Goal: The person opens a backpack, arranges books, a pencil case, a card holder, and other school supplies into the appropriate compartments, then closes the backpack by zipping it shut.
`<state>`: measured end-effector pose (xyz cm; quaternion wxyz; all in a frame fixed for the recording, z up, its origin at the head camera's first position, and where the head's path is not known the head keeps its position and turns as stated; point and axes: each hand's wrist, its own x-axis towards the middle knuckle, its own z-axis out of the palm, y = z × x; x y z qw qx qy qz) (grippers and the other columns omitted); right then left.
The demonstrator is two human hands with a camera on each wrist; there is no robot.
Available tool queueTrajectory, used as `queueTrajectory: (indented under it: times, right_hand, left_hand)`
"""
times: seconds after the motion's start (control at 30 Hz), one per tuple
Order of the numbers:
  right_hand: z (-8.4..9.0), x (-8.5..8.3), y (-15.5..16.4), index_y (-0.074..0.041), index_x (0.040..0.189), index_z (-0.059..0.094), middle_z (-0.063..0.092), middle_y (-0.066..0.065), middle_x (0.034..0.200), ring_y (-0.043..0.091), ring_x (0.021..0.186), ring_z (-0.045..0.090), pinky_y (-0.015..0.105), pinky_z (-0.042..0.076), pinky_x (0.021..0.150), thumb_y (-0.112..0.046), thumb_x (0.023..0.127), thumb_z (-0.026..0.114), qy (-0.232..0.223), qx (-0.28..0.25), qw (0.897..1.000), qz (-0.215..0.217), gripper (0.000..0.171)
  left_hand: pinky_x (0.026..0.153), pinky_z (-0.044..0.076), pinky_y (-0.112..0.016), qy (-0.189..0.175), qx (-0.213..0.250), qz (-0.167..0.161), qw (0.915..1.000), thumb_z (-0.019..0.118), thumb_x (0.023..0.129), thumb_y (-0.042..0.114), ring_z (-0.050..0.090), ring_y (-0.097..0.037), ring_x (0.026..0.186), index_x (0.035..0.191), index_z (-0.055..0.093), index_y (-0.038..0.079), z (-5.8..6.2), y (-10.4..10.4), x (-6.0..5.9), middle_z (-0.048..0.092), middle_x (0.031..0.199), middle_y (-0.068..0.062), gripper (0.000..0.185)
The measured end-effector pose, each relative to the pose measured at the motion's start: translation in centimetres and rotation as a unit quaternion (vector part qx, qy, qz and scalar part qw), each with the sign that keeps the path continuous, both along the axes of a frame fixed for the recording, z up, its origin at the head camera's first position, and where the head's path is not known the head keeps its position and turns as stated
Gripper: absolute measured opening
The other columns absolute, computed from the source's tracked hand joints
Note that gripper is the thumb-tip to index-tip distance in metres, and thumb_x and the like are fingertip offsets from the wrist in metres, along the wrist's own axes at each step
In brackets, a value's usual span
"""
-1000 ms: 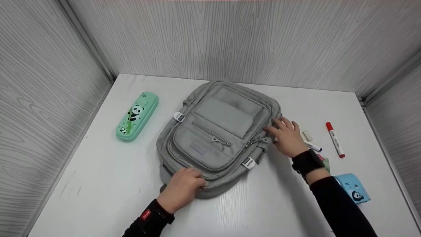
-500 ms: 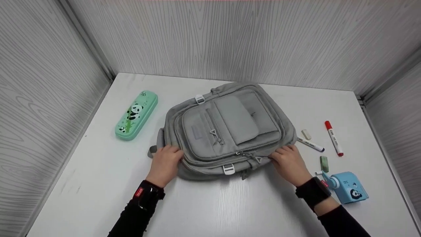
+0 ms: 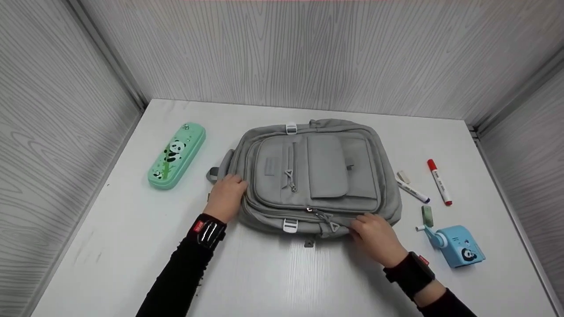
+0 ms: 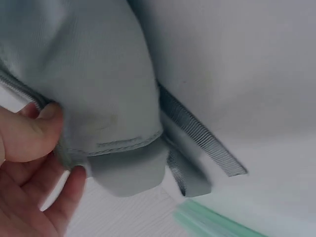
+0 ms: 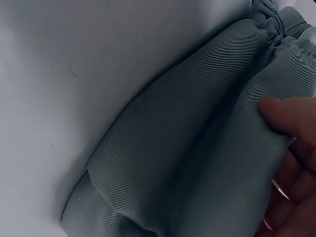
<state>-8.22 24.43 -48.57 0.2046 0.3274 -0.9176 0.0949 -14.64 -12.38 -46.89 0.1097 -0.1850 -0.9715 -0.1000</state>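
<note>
Two black-sleeved arms reached forward, left hand farther and to the left, thumb and fingers curled in a pinch, right hand nearer, fingers bent, banded wrists.

Grey backpack is showing white buckles; mint pencil case is sporting pandas; red-capped marker and blue sharpener are glowing.

So there's this light grey fabric backpack lying flat on its back mid-table, front pockets facing up, zips all closed, white buckles on the far and near edges, webbing strap loop sticking out its left end.
</note>
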Motion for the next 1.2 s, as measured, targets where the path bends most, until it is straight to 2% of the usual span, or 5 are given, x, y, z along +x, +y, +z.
queueTrajectory:
  times: [0.17,0.4,0.57,0.8,1.2]
  right_hand:
    - [-0.1,0.0,-0.1,-0.009,0.070,0.062,0.061,0.001,0.067,0.022,0.067,0.059,0.035,0.048,0.062,0.001,0.071,0.081,-0.012,-0.005,1.000,-0.004,0.022]
    - [0.1,0.2,0.3,-0.009,0.071,0.060,0.059,0.001,0.068,0.022,0.067,0.057,0.035,0.047,0.062,0.003,0.071,0.081,-0.039,-0.009,0.999,-0.020,0.024]
    - [0.3,0.1,-0.1,-0.009,0.072,0.062,0.058,0.002,0.068,0.021,0.068,0.056,0.034,0.048,0.064,0.001,0.072,0.082,-0.049,0.001,0.999,-0.020,0.022]
    - [0.3,0.2,-0.1,-0.011,0.068,0.058,0.056,0.001,0.067,0.021,0.067,0.055,0.033,0.047,0.063,0.001,0.073,0.081,-0.054,0.006,0.998,-0.024,0.026]
    - [1.0,0.1,0.0,-0.012,0.067,0.054,0.055,0.001,0.067,0.020,0.068,0.056,0.033,0.047,0.063,0.003,0.073,0.078,-0.096,-0.006,0.995,-0.033,0.029]
  left_hand:
    - [0.082,0.054,-0.045,0.027,-0.005,-0.016,0.9995,0.067,0.078,-0.010,0.064,-0.030,0.091,0.093,0.071,0.003,1.9,3.2,2.4,0.067,0.093,-0.012,0.020]
    - [0.077,0.055,-0.029,0.063,-0.039,-0.178,0.9813,0.064,0.087,0.006,0.067,-0.016,0.090,0.103,0.069,0.015,2.3,13.1,6.7,0.071,0.104,-0.002,0.019]
    - [0.073,0.053,-0.026,0.038,-0.135,-0.165,0.9764,0.058,0.097,0.027,0.066,-0.012,0.092,0.117,0.067,0.024,1.7,17.3,7.7,0.071,0.102,0.005,0.022]
    - [0.071,0.054,-0.024,0.059,-0.154,-0.125,0.9783,0.065,0.092,0.027,0.066,-0.011,0.086,0.104,0.071,0.020,1.1,17.8,7.5,0.070,0.094,0.004,0.014]
    - [0.063,0.055,-0.027,0.119,0.012,-0.117,0.9859,0.071,0.087,0.016,0.066,-0.017,0.073,0.093,0.065,0.008,-0.4,15.8,7.7,0.067,0.082,-0.003,0.011]
